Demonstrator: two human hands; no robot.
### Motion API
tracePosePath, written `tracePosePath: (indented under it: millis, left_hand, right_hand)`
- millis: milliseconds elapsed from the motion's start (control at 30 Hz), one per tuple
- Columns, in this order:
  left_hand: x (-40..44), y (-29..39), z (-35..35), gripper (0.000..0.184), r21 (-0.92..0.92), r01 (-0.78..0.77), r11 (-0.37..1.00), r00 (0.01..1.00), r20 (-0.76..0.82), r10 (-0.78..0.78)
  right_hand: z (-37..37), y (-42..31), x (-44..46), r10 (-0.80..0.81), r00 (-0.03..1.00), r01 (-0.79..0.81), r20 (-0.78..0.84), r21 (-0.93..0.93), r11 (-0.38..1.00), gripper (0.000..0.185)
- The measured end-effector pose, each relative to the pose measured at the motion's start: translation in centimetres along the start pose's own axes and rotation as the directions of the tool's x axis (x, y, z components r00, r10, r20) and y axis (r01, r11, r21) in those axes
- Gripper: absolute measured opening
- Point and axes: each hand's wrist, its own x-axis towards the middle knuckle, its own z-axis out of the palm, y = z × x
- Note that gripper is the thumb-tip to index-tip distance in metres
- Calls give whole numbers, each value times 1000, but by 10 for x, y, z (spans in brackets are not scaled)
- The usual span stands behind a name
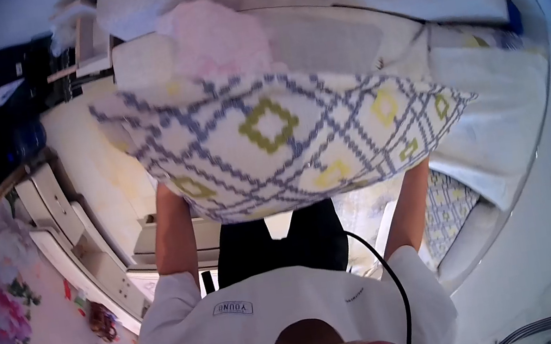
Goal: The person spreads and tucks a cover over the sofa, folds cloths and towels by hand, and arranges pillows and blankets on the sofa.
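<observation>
A white cushion (239,167) with a blue lattice and green and yellow diamonds is held up across the middle of the view, in front of my body. Its wide patterned face is turned towards me and its corners stick out to both sides. My left forearm (174,233) reaches up to its lower left edge, and my right forearm (412,205) to its lower right. Both my hands grip the cushion from its far side, where their fingers are hidden.
Beyond the cushion stands a light sofa (318,30) with a pink fluffy item (216,38) on it. More patterned fabric (446,210) lies at the right. An open-fronted white cabinet (78,233) and a flowered surface (8,290) are at the left. A black cable (394,275) hangs by my right arm.
</observation>
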Motion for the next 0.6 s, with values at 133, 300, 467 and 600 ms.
tracePosePath:
  millis: [133,300,467,600]
  left_hand:
    - [-132,-19,7,36,215,23,976,988,147,-56]
    - [-182,-7,49,33,515,-82,853,886,429,-174]
    - [-166,-10,108,31,649,-337,682,728,639,-248]
    - [-156,-33,179,30,605,-519,605,587,766,-262]
  right_hand:
    - [-157,2,-167,29,965,5,-261,128,992,54]
    - [-218,65,-326,166,816,-1,-554,286,958,53]
    - [-214,161,-371,300,688,15,-661,426,904,52]
    - [-212,226,-386,363,627,47,-690,498,866,52]
